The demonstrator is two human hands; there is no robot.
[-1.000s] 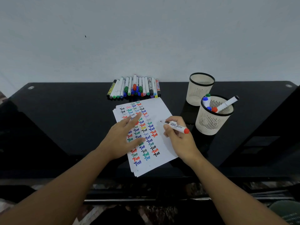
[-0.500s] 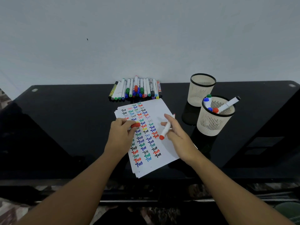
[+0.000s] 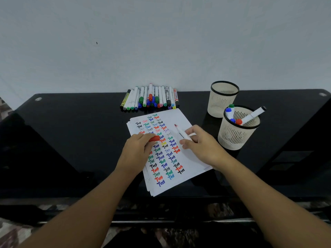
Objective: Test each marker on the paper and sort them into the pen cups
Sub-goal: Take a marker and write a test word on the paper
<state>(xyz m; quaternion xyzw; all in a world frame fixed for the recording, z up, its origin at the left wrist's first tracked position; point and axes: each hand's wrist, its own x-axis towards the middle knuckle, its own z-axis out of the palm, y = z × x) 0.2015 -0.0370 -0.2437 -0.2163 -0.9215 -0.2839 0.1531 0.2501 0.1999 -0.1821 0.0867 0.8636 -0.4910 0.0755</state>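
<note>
Lying under both hands, a black glossy table (image 3: 71, 140) is seen against a pale wall. A stack of paper (image 3: 186, 122) is spread between the hands and under them, covered with rows of the word "Test" in many colours. Beyond the right hand (image 3: 202, 145), slightly to its outer side, two cream pen cups are placed: the near cup (image 3: 236, 136) is filled with several markers, and the far cup (image 3: 222, 102) stands just behind it. Past the fingertips of both hands, at the far edge of the paper, a row of markers (image 3: 150, 99) is laid side by side. An uncapped red marker (image 3: 180, 132) is pinched by the curled fingers of the right hand, its tip at or just above the paper. The red cap (image 3: 155, 138) is gripped by the curled fingers of the left hand (image 3: 138, 151), which rests on the paper.
</note>
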